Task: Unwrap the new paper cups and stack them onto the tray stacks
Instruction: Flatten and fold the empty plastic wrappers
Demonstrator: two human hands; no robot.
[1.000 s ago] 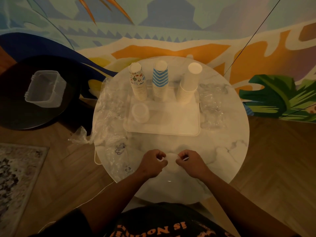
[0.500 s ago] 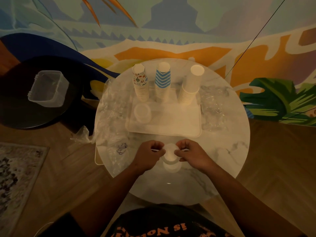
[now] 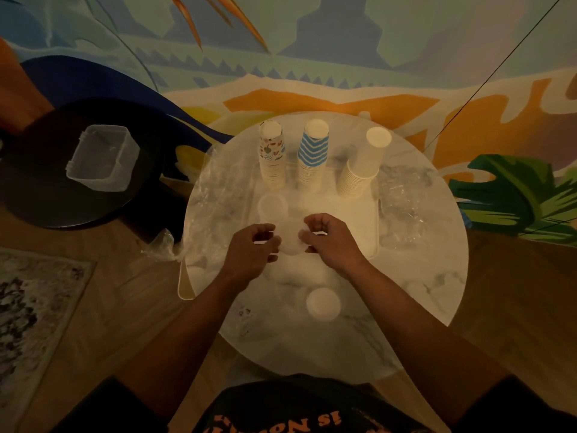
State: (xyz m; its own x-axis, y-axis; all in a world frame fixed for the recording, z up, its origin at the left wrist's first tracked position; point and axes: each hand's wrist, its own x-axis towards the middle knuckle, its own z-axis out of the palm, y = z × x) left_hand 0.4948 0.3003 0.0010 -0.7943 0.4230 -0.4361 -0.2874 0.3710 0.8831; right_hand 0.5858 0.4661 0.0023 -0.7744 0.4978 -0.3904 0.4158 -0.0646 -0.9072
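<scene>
Your left hand (image 3: 254, 248) & right hand (image 3: 326, 237) lifted the small white cup (image 3: 292, 245), both pinching it, toward tray (image 3: 373, 226) at 12 o'clock; one cup (image 3: 323, 304) stayed behind.

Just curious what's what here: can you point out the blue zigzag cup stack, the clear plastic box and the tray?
blue zigzag cup stack (image 3: 313, 151), head view, on its patterned side.
clear plastic box (image 3: 101, 157), head view, on its open inside.
tray (image 3: 373, 245), head view, on its right rim.
</scene>
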